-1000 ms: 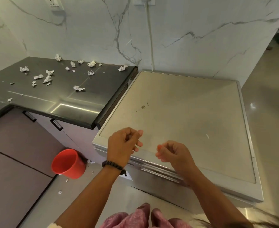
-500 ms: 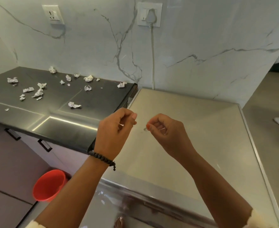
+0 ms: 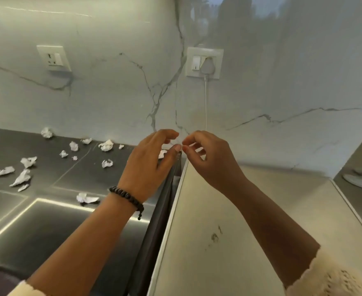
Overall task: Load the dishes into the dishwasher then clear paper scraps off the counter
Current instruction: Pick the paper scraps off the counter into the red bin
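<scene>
White paper scraps [image 3: 24,177] strewn on dark counter [image 3: 47,227], beside pale dishwasher top [image 3: 250,210].
Near: both hands raised over the seam; left hand [image 3: 148,165] and right hand [image 3: 210,161] loosely curled, fingertips almost meeting, contents indiscernible. Far: crumpled, small, scattered scraps reaching the marble wall [image 3: 111,99].

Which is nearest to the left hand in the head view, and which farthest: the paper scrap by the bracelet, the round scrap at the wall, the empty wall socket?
From the left hand:
1. Paper scrap by the bracelet, on the dark counter, lower left.
2. Round scrap at the wall, far left at the counter's back.
3. Empty wall socket, up on the marble wall.
</scene>
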